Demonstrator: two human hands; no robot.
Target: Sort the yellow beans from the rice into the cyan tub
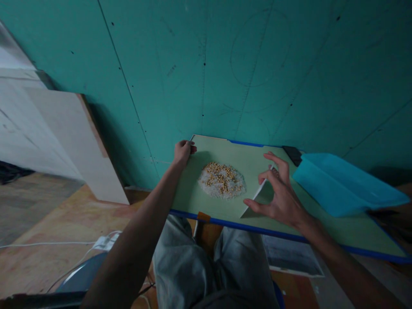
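Observation:
A loose pile of white grains mixed with yellow-brown beans or peas (222, 180) lies on a pale green board (289, 219) edged partly with blue tape. Just right of the pile, my right hand (278, 189) grips a thin white card (257, 193) between thumb and fingers. The card stands tilted, its lower edge at the board. My left hand (184, 152) is at the board's far left corner, fingers curled. What those fingers close on, if anything, is hidden.
A bright blue open container (344, 184) rests on the board's right part, beside a dark flat object (292, 154). A green wall (206, 77) rises right behind the board. Left stands a leaning pale panel (74, 137); a white power strip (106, 242) and cables lie lower left.

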